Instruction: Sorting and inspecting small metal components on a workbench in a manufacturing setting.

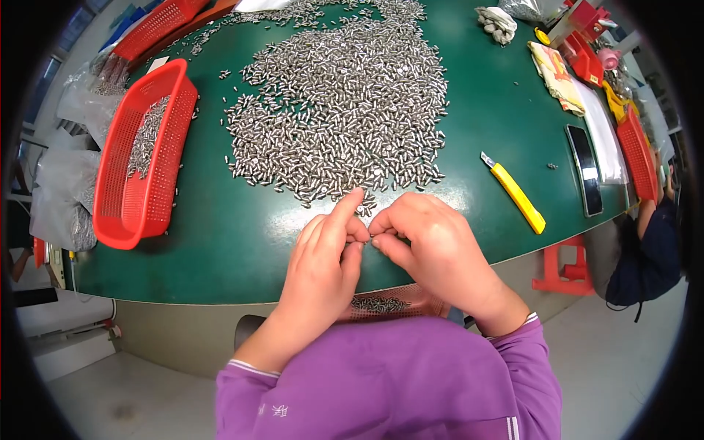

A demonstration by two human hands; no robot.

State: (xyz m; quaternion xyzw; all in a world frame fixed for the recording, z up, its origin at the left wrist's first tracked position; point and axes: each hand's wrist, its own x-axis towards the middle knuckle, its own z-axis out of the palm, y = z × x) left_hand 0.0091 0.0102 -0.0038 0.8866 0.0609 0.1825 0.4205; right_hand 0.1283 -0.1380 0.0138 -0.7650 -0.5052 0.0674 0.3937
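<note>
A big spread of small silver bullet-shaped metal pieces [352,103] covers the middle of the green table [213,257]. At its near edge my left hand [320,253] is closed in a pinch, thumb against curled fingers, with the index finger pointing forward toward a few loose pieces. Close beside it, my right hand [433,233] also pinches thumb to forefinger, its tips almost meeting those of the left. Whatever the fingertips hold is too small or hidden to make out. Below my wrists, under the table edge, a pinkish-red basket [425,302] contains more metal pieces.
On the left stands a red perforated basket [110,198] partly filled with pieces. A yellow utility knife [517,196] lies to the right, blade end showing, near a phone [584,170]. White gloves [497,25] rest farther back. A red stool [565,268] and another person [645,257] are at right.
</note>
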